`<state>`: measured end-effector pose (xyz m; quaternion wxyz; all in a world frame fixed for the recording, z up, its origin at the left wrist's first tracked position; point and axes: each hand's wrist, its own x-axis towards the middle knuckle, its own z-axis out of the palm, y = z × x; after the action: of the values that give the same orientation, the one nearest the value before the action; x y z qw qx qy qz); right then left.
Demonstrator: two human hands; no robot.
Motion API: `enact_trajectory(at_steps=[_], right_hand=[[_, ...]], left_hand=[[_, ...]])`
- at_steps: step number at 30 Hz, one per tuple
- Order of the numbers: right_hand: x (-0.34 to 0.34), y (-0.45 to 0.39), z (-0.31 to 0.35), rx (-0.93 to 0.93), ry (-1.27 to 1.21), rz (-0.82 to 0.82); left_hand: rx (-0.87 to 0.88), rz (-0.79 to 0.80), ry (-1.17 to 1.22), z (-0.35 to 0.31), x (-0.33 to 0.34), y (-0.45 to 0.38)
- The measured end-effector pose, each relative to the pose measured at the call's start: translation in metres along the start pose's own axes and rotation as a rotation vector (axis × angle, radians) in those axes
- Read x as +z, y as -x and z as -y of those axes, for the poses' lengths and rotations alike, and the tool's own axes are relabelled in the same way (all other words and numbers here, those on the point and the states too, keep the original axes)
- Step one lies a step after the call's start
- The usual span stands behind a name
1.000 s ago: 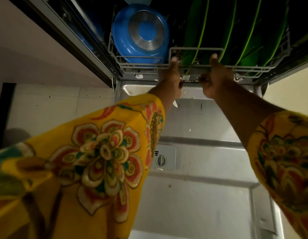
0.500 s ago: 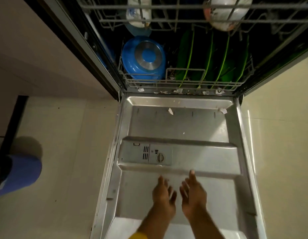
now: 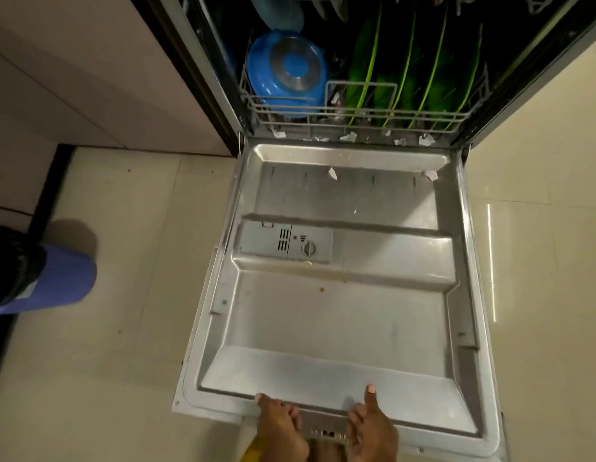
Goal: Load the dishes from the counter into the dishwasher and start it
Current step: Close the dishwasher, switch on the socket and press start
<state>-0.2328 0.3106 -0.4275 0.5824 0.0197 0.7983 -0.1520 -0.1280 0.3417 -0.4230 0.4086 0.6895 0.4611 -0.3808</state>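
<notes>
The dishwasher door [image 3: 340, 321] lies open and flat, its steel inner face up. My left hand [image 3: 279, 428] and my right hand [image 3: 373, 428] grip the door's near edge, thumbs on top and fingers curled under by the latch. The lower rack [image 3: 356, 115] sits pushed inside the tub. It holds a blue pot [image 3: 290, 71] on its side at the left and several green plates [image 3: 413, 68] standing on edge at the right. Part of the upper rack shows at the top edge.
A detergent dispenser [image 3: 286, 243] sits on the door's inner face. Small white paper scraps [image 3: 333, 173] lie on the door and along the tub sill. A blue object [image 3: 56, 278] stands on the tiled floor at the left. Cabinet fronts flank the dishwasher.
Both hands let go of the lower rack's front, which now sits inside the tub, drew back across the door and took hold of its near edge.
</notes>
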Motion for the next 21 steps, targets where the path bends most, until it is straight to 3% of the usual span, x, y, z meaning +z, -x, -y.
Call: enact_trajectory(at_steps=[7,12,21], right_hand=[[-0.030,-0.006,-0.017,0.051,-0.063,-0.041],[-0.038,0.000,-0.027,0.090,-0.075,-0.067],[-0.042,0.007,-0.044,0.125,-0.196,-0.097]], left_hand=[[0.059,-0.133,0.113,0.028,-0.026,-0.006],[-0.060,-0.044,0.231,0.030,-0.037,-0.019],[-0.091,0.081,0.270,0.028,-0.040,-0.042]])
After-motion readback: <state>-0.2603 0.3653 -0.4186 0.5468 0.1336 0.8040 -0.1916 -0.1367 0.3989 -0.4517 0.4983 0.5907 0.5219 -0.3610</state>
